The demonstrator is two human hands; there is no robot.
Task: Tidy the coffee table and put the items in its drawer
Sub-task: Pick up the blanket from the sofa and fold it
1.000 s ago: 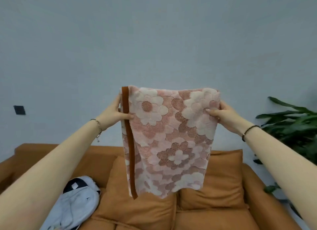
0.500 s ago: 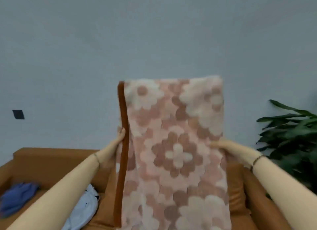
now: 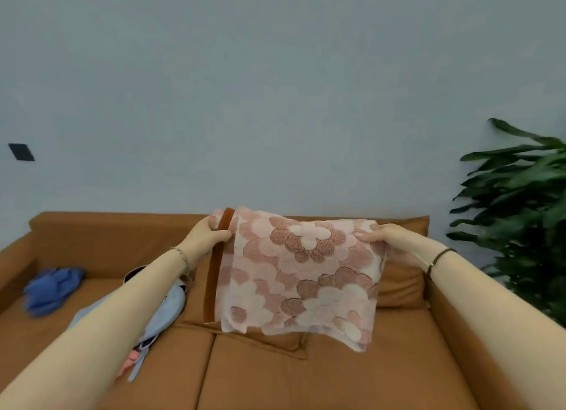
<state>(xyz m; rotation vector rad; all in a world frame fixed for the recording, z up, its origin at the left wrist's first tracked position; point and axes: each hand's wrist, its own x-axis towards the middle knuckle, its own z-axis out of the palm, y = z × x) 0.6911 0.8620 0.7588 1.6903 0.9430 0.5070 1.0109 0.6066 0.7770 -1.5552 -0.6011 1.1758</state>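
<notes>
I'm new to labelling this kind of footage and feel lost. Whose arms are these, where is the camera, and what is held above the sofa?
No machine here: these are a person's bare arms, filmed by one camera worn on their head, looking forward and down. The left hand and the right hand grip the upper edge of a folded pink floral blanket with a brown edge band, one at each side, holding it up in front of an orange-brown sofa. On the seat lie a blue cloth and a pale blue bag, partly behind the left arm. A leafy plant stands at the right.
</notes>
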